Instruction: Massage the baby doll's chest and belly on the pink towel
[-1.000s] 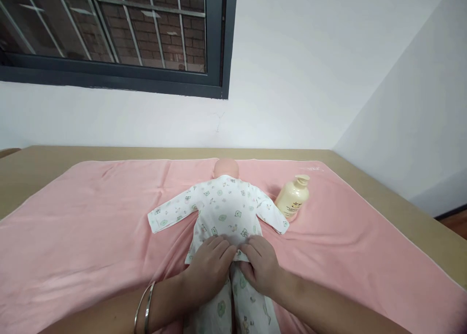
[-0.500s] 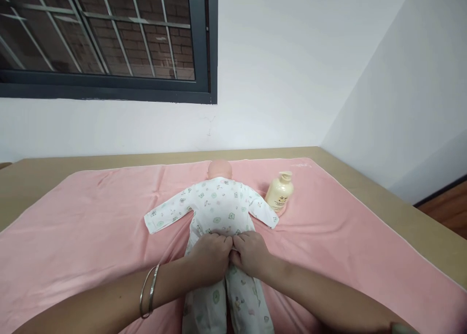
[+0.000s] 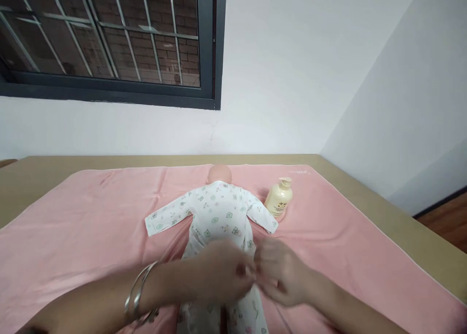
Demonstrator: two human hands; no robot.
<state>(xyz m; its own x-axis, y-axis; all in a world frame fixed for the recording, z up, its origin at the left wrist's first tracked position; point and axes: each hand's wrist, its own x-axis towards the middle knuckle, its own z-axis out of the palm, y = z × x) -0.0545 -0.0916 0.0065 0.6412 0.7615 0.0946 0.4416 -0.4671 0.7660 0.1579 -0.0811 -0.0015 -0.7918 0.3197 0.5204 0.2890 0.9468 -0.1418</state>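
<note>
Silver bangles (image 3: 137, 302) ring the left wrist, where the left hand (image 3: 228, 270) and the right hand (image 3: 282, 271), both blurred, come together with fingers curled over the doll's lower body; whether they grip anything, I cannot tell. Beyond them the doll (image 3: 219, 212), in patterned white clothes, lies arms spread on a pink blanket (image 3: 98, 217), a cream pump bottle (image 3: 279, 197) just beside its right-hand sleeve in view. Farther back come the worktop's edge (image 3: 182, 160), then a white wall (image 3: 277, 81).
</note>
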